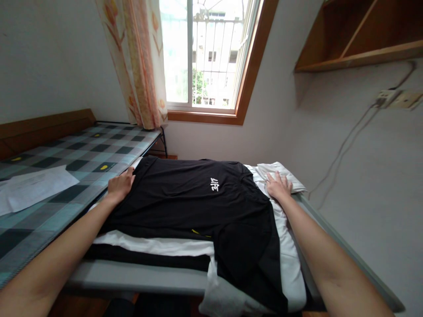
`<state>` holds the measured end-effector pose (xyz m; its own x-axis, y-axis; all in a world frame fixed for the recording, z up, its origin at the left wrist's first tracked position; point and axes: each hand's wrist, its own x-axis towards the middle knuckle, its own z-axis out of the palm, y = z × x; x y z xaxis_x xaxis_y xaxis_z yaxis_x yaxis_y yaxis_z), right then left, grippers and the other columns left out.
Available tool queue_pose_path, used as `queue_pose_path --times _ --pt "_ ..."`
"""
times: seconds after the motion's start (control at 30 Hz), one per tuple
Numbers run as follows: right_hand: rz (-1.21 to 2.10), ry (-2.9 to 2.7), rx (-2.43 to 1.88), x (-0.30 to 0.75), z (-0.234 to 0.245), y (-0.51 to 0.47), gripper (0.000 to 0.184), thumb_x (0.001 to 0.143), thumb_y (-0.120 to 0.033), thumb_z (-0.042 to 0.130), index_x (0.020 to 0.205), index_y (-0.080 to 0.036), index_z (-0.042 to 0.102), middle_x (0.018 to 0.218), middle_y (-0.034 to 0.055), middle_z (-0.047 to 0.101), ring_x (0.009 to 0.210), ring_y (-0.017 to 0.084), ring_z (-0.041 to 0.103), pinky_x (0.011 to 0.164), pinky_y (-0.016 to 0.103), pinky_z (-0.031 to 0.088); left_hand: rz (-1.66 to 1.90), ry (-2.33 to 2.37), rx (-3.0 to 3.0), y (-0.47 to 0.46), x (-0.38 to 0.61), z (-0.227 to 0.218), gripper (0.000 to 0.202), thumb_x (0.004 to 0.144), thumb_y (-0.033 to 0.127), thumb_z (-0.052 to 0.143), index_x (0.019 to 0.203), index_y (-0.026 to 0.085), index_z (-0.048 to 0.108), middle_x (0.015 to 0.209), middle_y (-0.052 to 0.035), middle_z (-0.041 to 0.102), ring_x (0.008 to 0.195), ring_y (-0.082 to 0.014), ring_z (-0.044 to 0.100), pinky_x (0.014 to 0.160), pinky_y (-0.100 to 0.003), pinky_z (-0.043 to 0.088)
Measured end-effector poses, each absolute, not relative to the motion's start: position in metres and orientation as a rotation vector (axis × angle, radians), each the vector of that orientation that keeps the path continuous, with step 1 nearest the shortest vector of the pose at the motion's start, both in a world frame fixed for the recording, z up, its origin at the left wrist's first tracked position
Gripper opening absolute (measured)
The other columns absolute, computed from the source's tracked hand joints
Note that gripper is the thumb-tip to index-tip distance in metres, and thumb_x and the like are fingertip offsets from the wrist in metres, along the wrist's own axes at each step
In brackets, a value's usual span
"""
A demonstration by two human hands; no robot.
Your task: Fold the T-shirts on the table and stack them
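Note:
A black T-shirt [178,193] lies spread out flat, its collar toward the right and white lettering on the chest. My left hand [121,186] is closed at its hem on the left side, fingers curled over the edge of the fabric. Past the collar, my right hand [279,186] rests flat with fingers spread on white fabric [291,176]. White cloth [155,245] shows from under the shirt along the near side. One black sleeve [247,248] drapes toward me over the near edge.
A grey-edged table [142,275] carries the clothes. To the left stands a bed with a checked mattress [132,136] and paper sheets [42,187]. A curtain [145,66] hangs beside the barred window [211,57]. Cables [343,145] run down the right wall below a wooden shelf [360,57].

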<state>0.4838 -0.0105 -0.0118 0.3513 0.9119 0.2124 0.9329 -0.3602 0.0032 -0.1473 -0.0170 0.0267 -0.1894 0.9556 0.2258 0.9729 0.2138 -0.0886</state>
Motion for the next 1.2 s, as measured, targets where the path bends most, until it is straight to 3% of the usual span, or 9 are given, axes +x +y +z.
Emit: queue_pose_path --times 0.23,0.47,0.63,0.8,0.9,1.0,1.07,1.2 --pt "-0.174 -1.772 -2.538 0.478 -0.008 -0.011 0.06 0.095 -0.046 0.022 0.153 -0.033 0.029 0.16 0.0088 0.024 0.141 0.039 0.025 0.108 0.063 0.021 -0.206 -2.336 -1.742 -0.015 -0.147 0.022 0.048 0.097 0.042 0.029 0.135 0.018 0.044 0.104 -0.0183 0.07 0.095 -0.0349 0.067 0.077 -0.04 0.047" --pt "-0.182 -1.728 -2.507 0.466 -0.007 -0.017 0.061 0.097 -0.046 0.014 0.155 -0.029 0.024 0.162 0.0075 0.017 0.145 0.039 0.016 0.111 0.064 0.015 -0.259 -2.378 -1.724 -0.012 -0.15 0.019 0.05 0.096 0.044 0.031 0.135 0.017 0.046 0.103 -0.0186 0.07 0.094 -0.0345 0.067 0.078 -0.04 0.047" --pt "-0.118 -1.805 -2.503 0.475 -0.005 -0.011 0.06 0.096 -0.043 0.02 0.155 -0.031 0.024 0.163 0.0066 0.017 0.145 0.037 0.019 0.111 0.064 0.019 -0.277 -2.37 -1.735 -0.009 -0.153 0.017 0.051 0.095 0.046 0.03 0.134 0.017 0.046 0.102 -0.0186 0.07 0.093 -0.0358 0.067 0.076 -0.04 0.048" --pt "-0.08 -1.712 -2.44 0.47 0.008 -0.007 0.062 0.096 -0.046 0.02 0.152 -0.024 0.033 0.16 0.0112 0.025 0.143 0.038 0.025 0.111 0.063 0.023 -0.312 -2.402 -1.729 -0.008 -0.154 0.017 0.052 0.094 0.047 0.032 0.135 0.018 0.047 0.103 -0.0183 0.07 0.095 -0.035 0.066 0.078 -0.041 0.047" --pt "-0.152 -1.703 -2.324 0.447 0.019 -0.007 0.061 0.097 -0.043 0.018 0.146 -0.019 0.045 0.156 0.0132 0.033 0.14 0.034 0.032 0.111 0.055 0.029 -0.359 -2.433 -1.731 -0.01 -0.154 0.018 0.052 0.094 0.048 0.034 0.135 0.019 0.047 0.105 -0.0172 0.068 0.096 -0.0341 0.065 0.08 -0.041 0.048" --pt "-0.129 -1.919 -2.145 0.414 0.025 -0.011 0.058 0.098 -0.042 0.02 0.139 -0.018 0.053 0.153 0.0126 0.039 0.14 0.027 0.035 0.113 0.044 0.03 -0.495 -2.392 -1.717 -0.015 -0.154 0.024 0.049 0.092 0.045 0.038 0.131 0.02 0.054 0.127 -0.0178 0.057 0.104 -0.0323 0.062 0.085 -0.041 0.048" --pt "-0.093 -2.039 -2.084 0.391 0.025 -0.019 0.057 0.099 -0.045 0.024 0.141 -0.019 0.051 0.153 0.0123 0.038 0.141 0.028 0.032 0.114 0.044 0.028 -0.604 -2.286 -1.706 -0.019 -0.154 0.03 0.045 0.09 0.041 0.041 0.126 0.02 0.058 0.141 -0.0169 0.045 0.116 -0.0318 0.056 0.094 -0.04 0.045" --pt "-0.075 -2.199 -2.103 0.361 0.016 -0.034 0.059 0.099 -0.053 0.025 0.149 -0.026 0.039 0.159 0.0085 0.027 0.145 0.031 0.024 0.116 0.053 0.021 -0.646 -2.133 -2.014 -0.017 -0.149 0.032 0.046 0.091 0.039 0.037 0.122 0.018 0.063 0.132 -0.0126 0.057 0.124 -0.0272 0.052 0.105 -0.037 0.04"
